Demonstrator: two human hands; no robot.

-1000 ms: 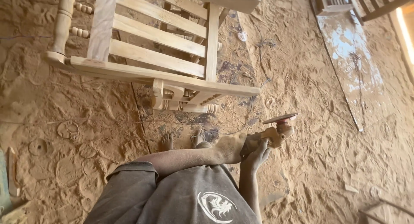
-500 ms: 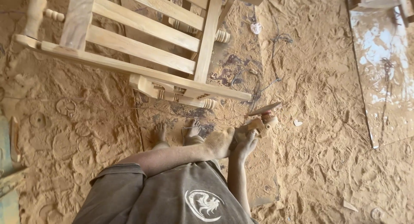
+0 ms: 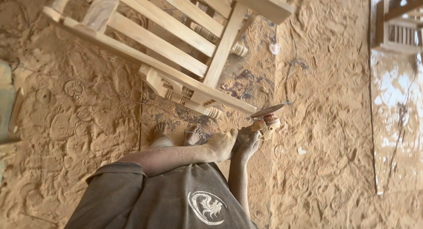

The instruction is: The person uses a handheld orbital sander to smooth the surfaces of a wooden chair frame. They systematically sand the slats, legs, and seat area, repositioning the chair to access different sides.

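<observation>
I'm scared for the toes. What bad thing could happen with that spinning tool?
The bare feet stand close below the disc sander held in both hands, so a slip could hurt them. Its cord lies loose in the sawdust and might trip the person. The disc sits near the wooden chair frame and could gouge it.

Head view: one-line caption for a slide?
Both hands, left hand and right hand, grip a disc sander beside an unfinished wooden chair frame on a sawdust-covered floor, bare feet visible.
</observation>
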